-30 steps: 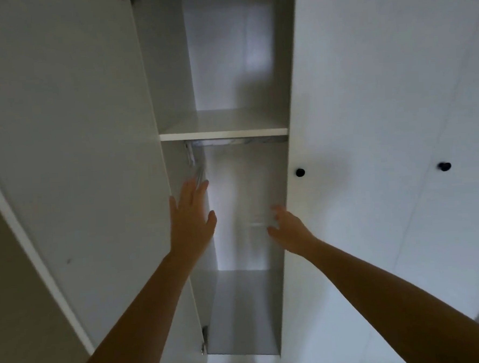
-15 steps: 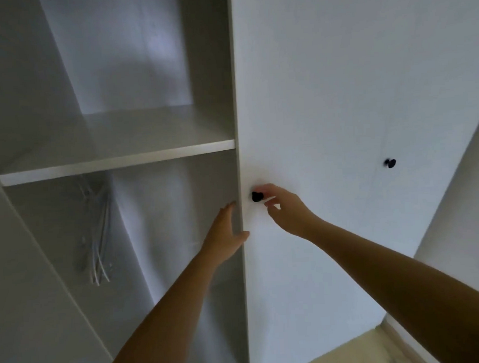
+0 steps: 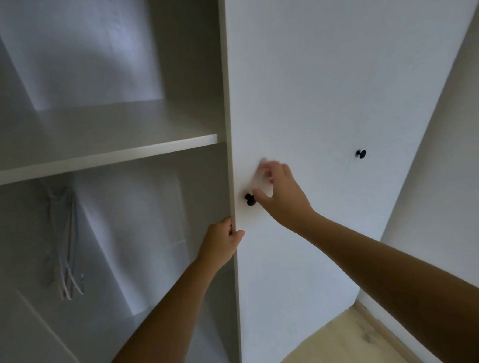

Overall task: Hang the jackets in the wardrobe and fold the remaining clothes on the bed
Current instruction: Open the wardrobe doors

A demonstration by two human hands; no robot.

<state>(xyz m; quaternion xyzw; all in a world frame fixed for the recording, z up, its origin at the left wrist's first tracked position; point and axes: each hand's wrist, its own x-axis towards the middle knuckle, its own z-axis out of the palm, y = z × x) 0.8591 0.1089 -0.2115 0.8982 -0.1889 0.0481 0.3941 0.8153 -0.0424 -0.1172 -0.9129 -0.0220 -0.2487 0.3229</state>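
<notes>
The white wardrobe stands open on the left, with a shelf [image 3: 99,157] across it. Below the shelf hang several white hangers [image 3: 65,248]. The closed wardrobe door [image 3: 297,93] to the right carries a black knob [image 3: 249,199]. My left hand [image 3: 222,242] grips that door's left edge, fingers behind it and thumb on the front. My right hand [image 3: 278,195] is at the knob with the thumb beside it and the fingers lifted and blurred. No jackets or other clothes are in view.
A second black knob [image 3: 360,153] sits on the neighbouring door further right. A white wall [image 3: 456,168] meets the wardrobe at the right. Light wooden floor [image 3: 340,343] shows at the bottom right.
My view has swung from the open compartment to the closed door. My left hand has wrapped round the door edge. My right hand's fingers have lifted off the knob.
</notes>
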